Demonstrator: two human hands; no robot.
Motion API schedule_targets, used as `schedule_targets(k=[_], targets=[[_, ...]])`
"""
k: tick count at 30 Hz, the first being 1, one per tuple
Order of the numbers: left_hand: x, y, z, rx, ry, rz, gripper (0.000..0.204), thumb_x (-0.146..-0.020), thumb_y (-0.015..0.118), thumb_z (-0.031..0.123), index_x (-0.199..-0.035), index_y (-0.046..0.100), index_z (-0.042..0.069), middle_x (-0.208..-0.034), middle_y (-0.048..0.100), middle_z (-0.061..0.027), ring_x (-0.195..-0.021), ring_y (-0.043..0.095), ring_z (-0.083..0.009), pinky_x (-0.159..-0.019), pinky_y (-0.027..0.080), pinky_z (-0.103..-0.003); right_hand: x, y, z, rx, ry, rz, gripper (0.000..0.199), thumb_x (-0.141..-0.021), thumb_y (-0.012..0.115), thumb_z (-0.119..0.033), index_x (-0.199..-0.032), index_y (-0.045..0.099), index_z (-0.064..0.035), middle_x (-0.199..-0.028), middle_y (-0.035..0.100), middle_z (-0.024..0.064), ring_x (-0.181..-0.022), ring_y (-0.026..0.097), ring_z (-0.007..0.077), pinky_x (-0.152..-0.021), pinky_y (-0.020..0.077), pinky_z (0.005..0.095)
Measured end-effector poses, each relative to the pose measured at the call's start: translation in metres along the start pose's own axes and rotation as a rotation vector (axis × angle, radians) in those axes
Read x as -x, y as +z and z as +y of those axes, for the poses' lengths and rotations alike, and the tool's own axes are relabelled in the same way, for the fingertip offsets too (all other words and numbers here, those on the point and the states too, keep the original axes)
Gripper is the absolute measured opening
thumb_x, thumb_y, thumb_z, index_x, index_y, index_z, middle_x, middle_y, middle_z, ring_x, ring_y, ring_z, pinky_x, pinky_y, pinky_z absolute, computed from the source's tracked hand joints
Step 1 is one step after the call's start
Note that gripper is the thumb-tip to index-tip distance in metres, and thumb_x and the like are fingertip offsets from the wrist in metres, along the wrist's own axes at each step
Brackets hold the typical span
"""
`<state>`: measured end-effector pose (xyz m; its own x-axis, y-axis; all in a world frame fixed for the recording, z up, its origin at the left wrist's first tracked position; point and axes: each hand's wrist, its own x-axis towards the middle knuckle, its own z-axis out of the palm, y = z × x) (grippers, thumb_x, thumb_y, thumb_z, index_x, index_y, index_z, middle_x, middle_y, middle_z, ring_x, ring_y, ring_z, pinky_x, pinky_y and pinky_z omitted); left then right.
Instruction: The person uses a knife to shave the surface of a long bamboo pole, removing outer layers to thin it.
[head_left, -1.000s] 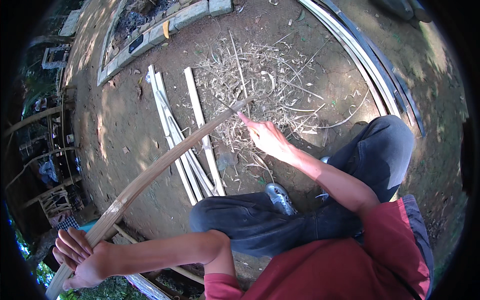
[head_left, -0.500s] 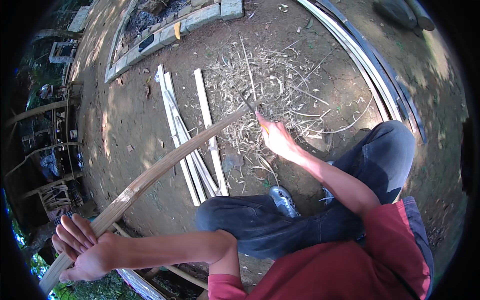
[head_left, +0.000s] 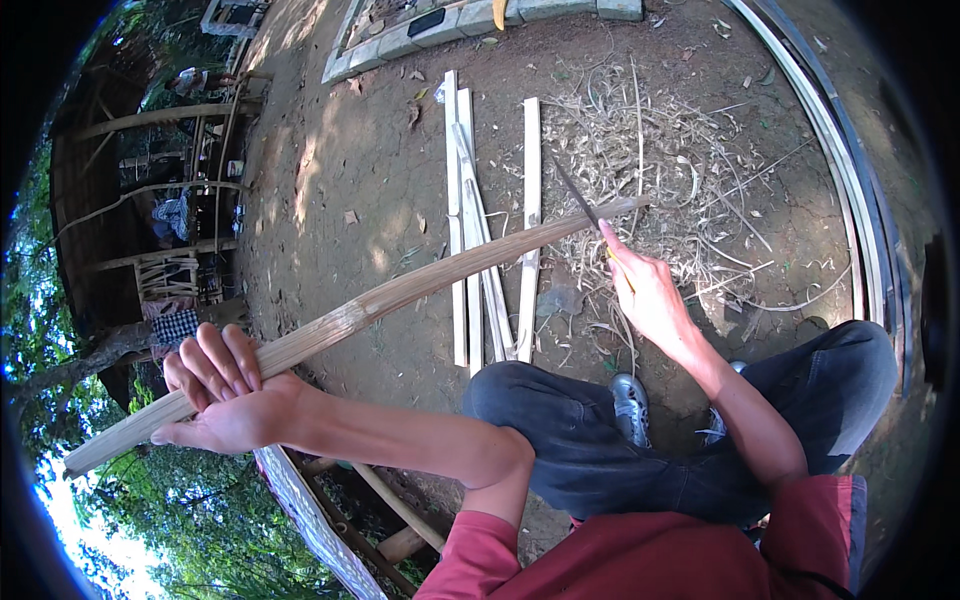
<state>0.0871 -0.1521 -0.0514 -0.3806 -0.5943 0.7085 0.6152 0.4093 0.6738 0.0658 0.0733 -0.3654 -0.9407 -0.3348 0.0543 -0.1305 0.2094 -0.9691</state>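
While the left hand (head_left: pixel 243 408) clamps its fingers (head_left: pixel 216 358) round a wooden strip (head_left: pixel 440 280) at lower left, the right hand (head_left: pixel 648 298), fingers closed on a knife (head_left: pixel 577 190), holds its blade across it right of frame centre.

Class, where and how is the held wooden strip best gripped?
I'd grip the wooden strip near its left end, from the near side, where the left hand is: it seems slim enough to wrap, and the knife blade crosses near the other end.
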Motion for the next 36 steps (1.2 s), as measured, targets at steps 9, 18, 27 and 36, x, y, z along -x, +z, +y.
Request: schedule_targets(k=[9,18,27,36], targets=[[0.009,0.009,0.005,0.074,-0.006,-0.012,0.060,-0.100,0.021,0.064,-0.068,0.029,0.015,-0.053,0.023,0.0023,-0.041,0.021,-0.0064,-0.030,0.016,-0.018,0.005,-0.006,-0.010,0.019,-0.012,-0.001,0.055,-0.093,0.053,0.000,-0.147,0.044,-0.0085,-0.068,0.057,0.0241,-0.053,0.058,0.0324,-0.058,0.0479,0.0345],[0.006,0.011,0.002,0.046,-0.007,0.013,0.058,-0.101,0.019,0.064,-0.067,0.027,0.017,-0.051,0.021,0.0038,-0.041,0.018,-0.0054,-0.028,0.015,-0.016,0.004,-0.009,0.010,0.111,0.056,0.029,0.056,-0.093,0.053,-0.001,-0.147,0.042,-0.0082,-0.072,0.058,0.0268,-0.054,0.058,0.0317,-0.057,0.0464,0.0338],[0.006,0.012,0.007,-0.108,0.041,0.107,0.062,-0.099,0.016,0.066,-0.062,0.023,0.016,-0.052,0.018,0.0021,-0.041,0.016,-0.0081,-0.031,0.015,-0.018,0.006,-0.015,0.047,0.148,0.162,0.005,0.054,-0.094,0.053,-0.003,-0.147,0.043,-0.0075,-0.067,0.058,0.0225,-0.049,0.056,0.0254,-0.054,0.0467,0.0373],[-0.001,0.002,0.017,-0.045,0.063,-0.030,0.065,-0.099,0.012,0.062,-0.059,0.028,0.013,-0.049,0.028,-0.0024,-0.037,0.019,-0.0105,-0.031,0.019,-0.020,0.008,-0.008,0.059,0.167,0.163,-0.011,0.060,-0.095,0.047,0.000,-0.152,0.034,-0.0095,-0.054,0.054,0.0169,-0.043,0.053,0.0182,-0.045,0.0464,0.0392]])
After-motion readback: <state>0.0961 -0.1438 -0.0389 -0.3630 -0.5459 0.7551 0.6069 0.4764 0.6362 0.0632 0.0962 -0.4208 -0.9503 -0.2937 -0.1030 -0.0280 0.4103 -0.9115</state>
